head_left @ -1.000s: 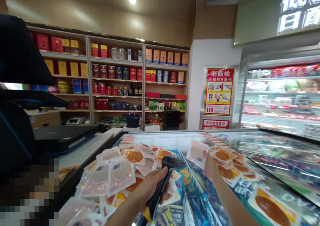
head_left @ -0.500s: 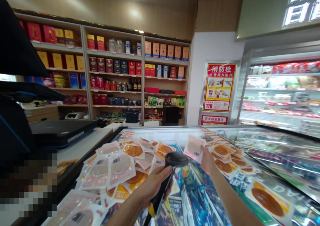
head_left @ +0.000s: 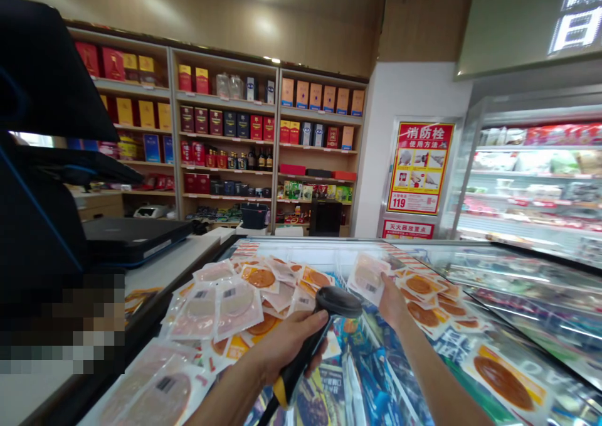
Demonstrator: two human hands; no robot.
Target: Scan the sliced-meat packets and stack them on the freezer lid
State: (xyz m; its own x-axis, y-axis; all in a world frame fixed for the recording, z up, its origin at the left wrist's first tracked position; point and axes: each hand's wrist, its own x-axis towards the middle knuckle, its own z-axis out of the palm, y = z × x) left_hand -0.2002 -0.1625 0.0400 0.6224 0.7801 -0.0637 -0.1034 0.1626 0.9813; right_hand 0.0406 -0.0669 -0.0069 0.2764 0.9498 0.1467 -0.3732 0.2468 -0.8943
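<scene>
My left hand (head_left: 294, 344) is wrapped round the black handle of a barcode scanner (head_left: 337, 302), whose head points forward and to the right. Between the fingers of my right hand (head_left: 391, 299) is a flat clear packet (head_left: 368, 278), held up by its edge with a barcode on the side facing me. Left of the scanner, similar packets (head_left: 228, 303) lie in a spread pile, some barcode side up, others showing a round orange-brown piece. More such packets (head_left: 423, 310) lie on the glass to the right of my right hand.
Below my hands is a glass-topped freezer (head_left: 301, 250) with blue packages (head_left: 371, 376) inside. A black checkout terminal (head_left: 37, 181) and a counter (head_left: 183, 269) stand at the left. Shelves of boxes (head_left: 226, 125) line the back wall; a lit chiller (head_left: 536, 181) stands right.
The view has shifted slightly to the left. The packet in my right hand has tilted, and its barcode shows more clearly. Both hands keep their holds.
</scene>
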